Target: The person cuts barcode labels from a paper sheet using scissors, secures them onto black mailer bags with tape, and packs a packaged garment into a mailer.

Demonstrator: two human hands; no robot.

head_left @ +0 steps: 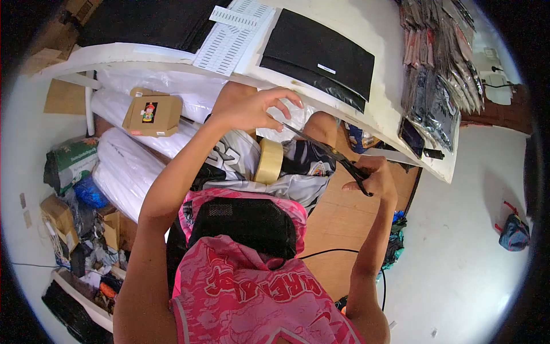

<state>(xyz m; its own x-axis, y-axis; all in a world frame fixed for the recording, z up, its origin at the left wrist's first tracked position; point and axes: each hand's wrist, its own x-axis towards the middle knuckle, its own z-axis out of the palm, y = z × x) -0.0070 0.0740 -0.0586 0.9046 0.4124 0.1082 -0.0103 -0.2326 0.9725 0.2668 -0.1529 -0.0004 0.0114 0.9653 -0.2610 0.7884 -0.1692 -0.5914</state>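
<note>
My right hand (pixel 375 176) is wrapped round the handles of a pair of black-handled scissors (pixel 329 150). Their blades point up and left, toward my left hand (pixel 252 110). That hand is raised before the table edge, with thumb and fingers curved and apart and nothing plain between them. The scissor tip lies close to its thumb; whether they touch I cannot tell. On my lap, below the left hand, a roll of tape (pixel 268 162) rests on white, grey and black printed fabric (pixel 238 152). A black flat package (pixel 321 54) with a small white label lies on the table beyond.
The white table (pixel 384 123) holds label sheets (pixel 235 37), a black stack (pixel 152 26), plastic-wrapped garments (pixel 438 63) and a phone (pixel 411 135). Beneath at left are white wrapped bundles (pixel 123 166) and a cardboard box (pixel 153 114). A cable (pixel 329 250) crosses the floor side.
</note>
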